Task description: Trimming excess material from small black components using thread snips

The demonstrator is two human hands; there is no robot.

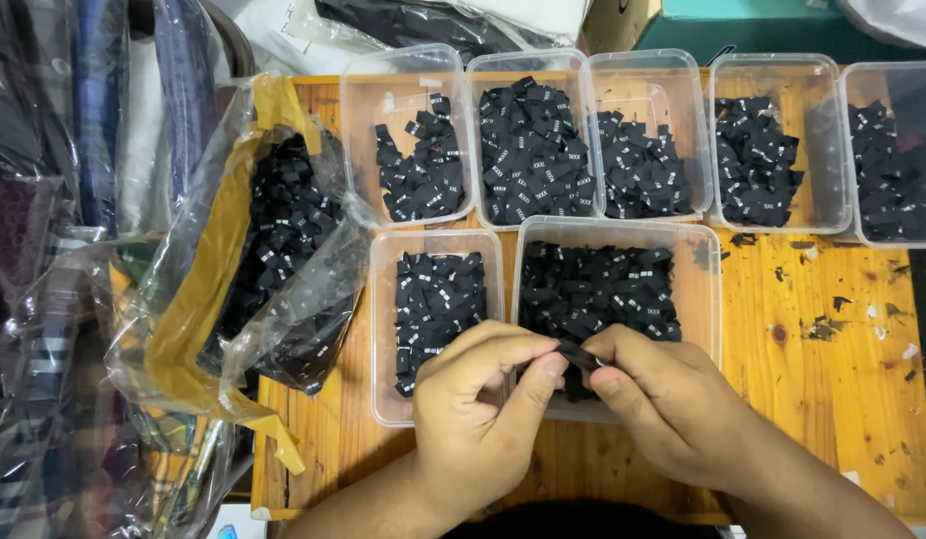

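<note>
The wooden tabletop (832,399) carries everything, and the wide clear tub (702,289) just beyond the hands serves as the landmark. Left of that tub slumps a big clear plastic bag (283,250) with a yellow band, its mouth gaping toward the tubs and full of small black tags, likely the bulk supply. Behind the tub runs a row of five clear tubs (642,70), each with its own heap of black tags, which looks like sorting by kind. Just left of it sits a narrower tub (383,329), also part filled. Directly in front of the tub, both hands meet: the left hand (478,399) and right hand (662,404) are curled, thumbs and forefingers pressed together, pinching one small black tag (580,356) between them over the tub's near edge.
</note>
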